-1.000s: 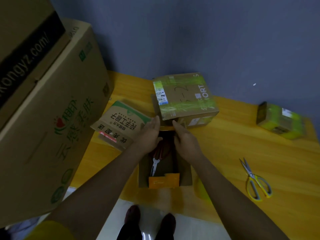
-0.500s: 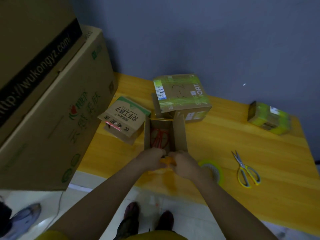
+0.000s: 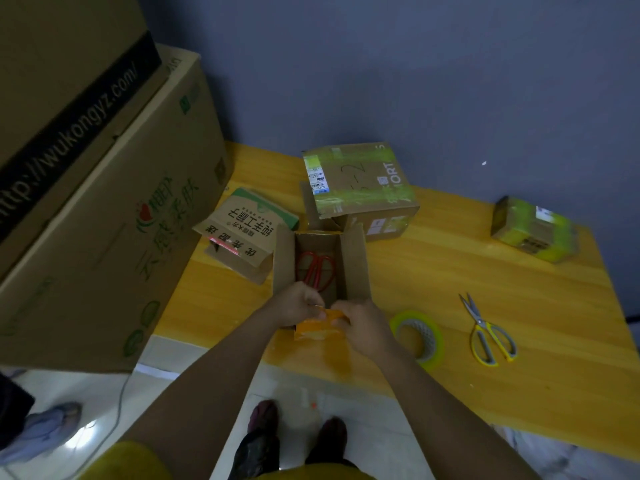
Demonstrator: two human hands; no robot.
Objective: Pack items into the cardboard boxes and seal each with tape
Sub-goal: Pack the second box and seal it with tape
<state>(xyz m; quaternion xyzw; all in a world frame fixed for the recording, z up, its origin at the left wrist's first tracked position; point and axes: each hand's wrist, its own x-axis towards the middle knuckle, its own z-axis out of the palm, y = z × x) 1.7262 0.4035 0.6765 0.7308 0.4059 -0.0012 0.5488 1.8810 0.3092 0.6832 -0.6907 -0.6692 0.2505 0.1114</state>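
A small open cardboard box stands on the yellow table near its front edge, side flaps up. Red-handled scissors lie inside it. My left hand and my right hand meet at the box's near end, and both pinch its orange near flap. A roll of green tape lies just right of my right hand.
Yellow-handled scissors lie right of the tape. A taped box stands behind the open one, a printed box lies to its left, a small taped parcel far right. Large cartons are stacked at the left.
Both hands moved from the box's far end to its near end and took hold of the orange flap. The view shifted, bringing the tape roll into sight.
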